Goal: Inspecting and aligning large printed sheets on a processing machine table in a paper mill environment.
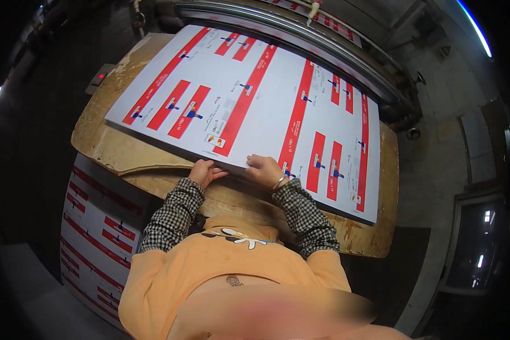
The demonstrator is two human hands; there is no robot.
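A stack of large white printed sheets [255, 116] with red bands and small blue figures lies on a worn wooden table. At its near edge, my left hand [207, 173] has its fingers stretched out and apart, the tips against the side of the stack. Just to the right, my right hand [264, 171], with a bracelet at the wrist, is curled over the same edge and closed on the printed sheet there. Its fingertips are partly hidden, so how many sheets it grips does not show. Both forearms wear black-and-white checked sleeves.
A machine with long metal rollers [300, 28] runs along the table's far side. The wooden table [388, 187] has rounded corners. More printed sheets [96, 226] stand low at the left. A small box with a red light [101, 77] sits by the table's left edge.
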